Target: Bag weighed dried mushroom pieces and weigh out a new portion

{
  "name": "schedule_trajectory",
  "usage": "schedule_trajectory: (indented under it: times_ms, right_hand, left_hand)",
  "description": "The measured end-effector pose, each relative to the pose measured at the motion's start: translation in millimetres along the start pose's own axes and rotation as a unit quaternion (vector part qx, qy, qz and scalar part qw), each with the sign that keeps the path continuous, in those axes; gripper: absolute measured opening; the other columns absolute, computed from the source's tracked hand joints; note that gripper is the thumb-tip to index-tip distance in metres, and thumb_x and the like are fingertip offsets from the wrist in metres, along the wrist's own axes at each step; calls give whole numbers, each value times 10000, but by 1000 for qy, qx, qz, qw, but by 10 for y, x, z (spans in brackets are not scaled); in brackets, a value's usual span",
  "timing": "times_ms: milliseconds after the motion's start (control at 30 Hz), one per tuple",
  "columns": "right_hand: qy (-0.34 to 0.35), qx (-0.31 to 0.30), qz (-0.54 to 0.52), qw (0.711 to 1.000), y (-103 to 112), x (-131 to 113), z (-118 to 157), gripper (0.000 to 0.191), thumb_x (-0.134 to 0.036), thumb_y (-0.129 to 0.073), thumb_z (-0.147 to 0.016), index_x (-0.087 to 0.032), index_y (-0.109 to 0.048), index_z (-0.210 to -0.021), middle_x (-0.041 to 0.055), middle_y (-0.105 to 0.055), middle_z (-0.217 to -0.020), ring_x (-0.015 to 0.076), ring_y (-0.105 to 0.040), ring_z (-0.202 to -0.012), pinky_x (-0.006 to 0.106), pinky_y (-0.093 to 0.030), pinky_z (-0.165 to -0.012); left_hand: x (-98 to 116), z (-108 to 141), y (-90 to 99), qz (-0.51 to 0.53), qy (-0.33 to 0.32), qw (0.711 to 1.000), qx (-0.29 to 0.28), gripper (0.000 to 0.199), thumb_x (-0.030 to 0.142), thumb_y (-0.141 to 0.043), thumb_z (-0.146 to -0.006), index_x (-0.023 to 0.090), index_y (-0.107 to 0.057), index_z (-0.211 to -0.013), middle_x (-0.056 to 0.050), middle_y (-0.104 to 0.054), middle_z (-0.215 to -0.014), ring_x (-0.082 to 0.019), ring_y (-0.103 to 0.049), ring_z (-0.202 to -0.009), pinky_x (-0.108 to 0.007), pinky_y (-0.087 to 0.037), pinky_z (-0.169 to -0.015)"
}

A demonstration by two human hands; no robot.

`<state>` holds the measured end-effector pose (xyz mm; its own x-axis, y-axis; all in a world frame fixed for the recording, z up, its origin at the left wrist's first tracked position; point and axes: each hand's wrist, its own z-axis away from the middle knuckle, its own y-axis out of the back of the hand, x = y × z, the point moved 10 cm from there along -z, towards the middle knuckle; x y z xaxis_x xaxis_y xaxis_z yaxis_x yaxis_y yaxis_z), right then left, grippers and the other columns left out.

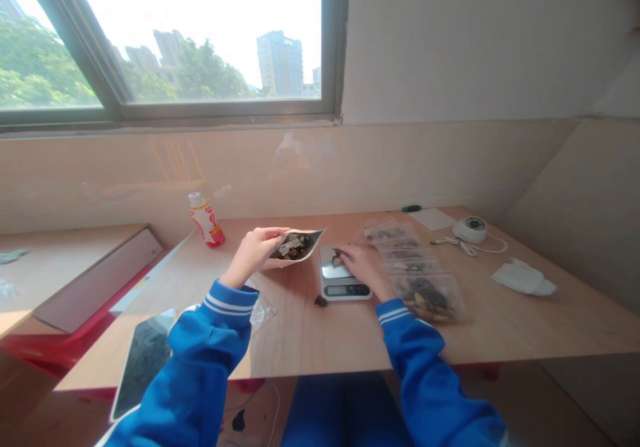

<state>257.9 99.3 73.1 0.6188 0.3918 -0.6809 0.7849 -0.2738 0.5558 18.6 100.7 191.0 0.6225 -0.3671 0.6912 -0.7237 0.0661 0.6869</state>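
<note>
My left hand (257,252) grips the rim of an open pouch (285,262), tilted so that dark and brown dried pieces (294,247) show inside. To its right stands a small white kitchen scale (346,292) with a shiny plate. My right hand (363,265) is over the plate, its fingers closed on a small dark piece (338,259) at the plate's surface. Another dark piece (321,301) lies on the table by the scale's left front corner. Several clear zip bags (429,298) of dried pieces lie in a row right of the scale.
A red and white bottle (207,220) stands at the back left. A tablet (143,360) lies at the left front edge, and a clear bag (262,310) under my left forearm. A white round device (470,230) with a cable, paper and a white tissue (524,278) are at right.
</note>
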Motion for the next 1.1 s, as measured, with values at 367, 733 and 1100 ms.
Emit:
schedule_trajectory:
  times_ms: [367,733,1100]
  right_hand:
    - [26,-13,104,994,-36,-54,146,448,11,-393,-767,-178,-664,-1070,88,-666,-1091,204,-572,-1057,397,-429,-958]
    - [31,-26,147,988,-121,-366,271,401,2,-416,-806,-189,-665,-1056,106,-618,-1074,227,-525,-1041,409,-425,-919]
    - [104,-209,290,928,-989,-922,835,252,-38,-493,-849,-141,-683,-980,124,-671,-970,265,-562,-1005,400,-420,-861]
  left_hand:
    - [12,32,-17,7,-2,1000,-3,403,355,-490,-743,200,-731,-1025,-35,-734,-1034,-245,-648,-998,-293,-487,-847]
    - [-42,51,-11,6,5,1000,0,422,379,-492,-746,191,-723,-1045,-51,-727,-1055,-251,-644,-1006,-312,-478,-866]
    - [-44,77,-74,15,8,1000,-2,397,356,-514,-742,202,-721,-1044,-36,-730,-1048,-236,-651,-1001,-291,-469,-868]
